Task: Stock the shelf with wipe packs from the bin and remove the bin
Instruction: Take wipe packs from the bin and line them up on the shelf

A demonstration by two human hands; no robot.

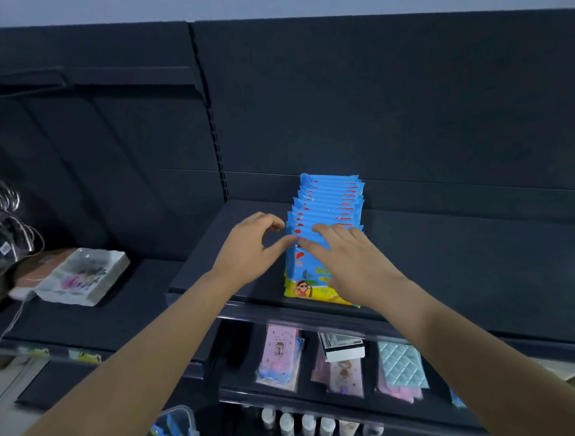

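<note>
dark shelf (pixel 445 244): row of blue-and-yellow wipe packs (pixel 328 199) runs front to back; right hand (pixel 354 264) lies flat, fingers straight, atop front packs, left hand (pixel 248 249) curls at row's left edge, grip unclear.

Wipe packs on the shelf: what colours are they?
The wipe packs are blue with red marks and a yellow lower part; the head view shows this.

Bare shelf (pixel 462 259) beside packs (pixel 328 203) (both sides)
</note>
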